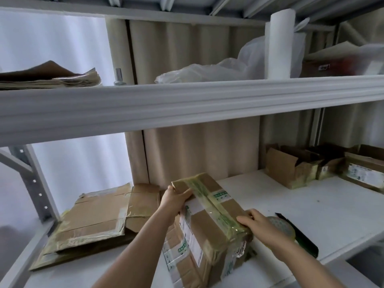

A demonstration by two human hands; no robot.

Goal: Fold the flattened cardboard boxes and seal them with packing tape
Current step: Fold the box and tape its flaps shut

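A folded brown cardboard box stands on the white shelf, with a strip of green-printed packing tape running along its top seam. My left hand grips the box's far top corner. My right hand presses flat fingers on the tape at the near end of the seam. A tape roll in a dark dispenser lies just right of that hand, partly hidden by it. A pile of flattened cardboard boxes lies to the left on the same shelf.
Open and taped boxes stand at the back right of the shelf. The upper shelf beam crosses overhead, carrying flat cardboard sheets, plastic bags and a white paper roll. A grey upright post stands at the left.
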